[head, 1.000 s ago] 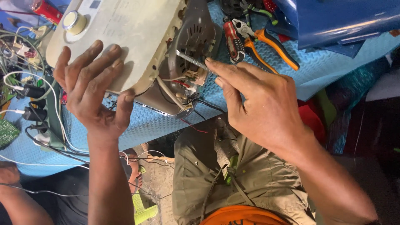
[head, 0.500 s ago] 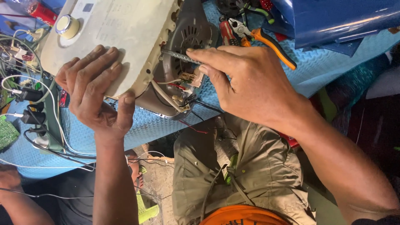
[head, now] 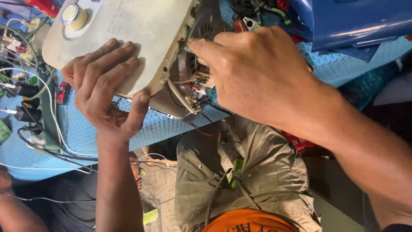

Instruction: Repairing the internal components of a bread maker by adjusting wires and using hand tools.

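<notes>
A cream appliance housing (head: 141, 30) with a round knob (head: 74, 15) lies on a blue mat (head: 163, 126). My left hand (head: 103, 92) lies flat on it, thumb hooked under its near edge. The housing's open end shows a dark motor with red, white and black wires (head: 189, 81). My right hand (head: 257, 73) is over that opening, fingers pinched together at the motor's top. It covers nearly all of the thin metal tool it grips.
Black plugs and tangled cables (head: 25, 92) lie at the mat's left. Pliers (head: 246, 23) and a glossy blue plastic part (head: 356, 21) sit behind my right hand. Khaki trousers (head: 257, 172) are below, and another person's arm (head: 13, 210) is at bottom left.
My right hand has moved left and up onto the motor opening, and now hides the thin tool. The view has closed in on the housing. My left hand keeps its place.
</notes>
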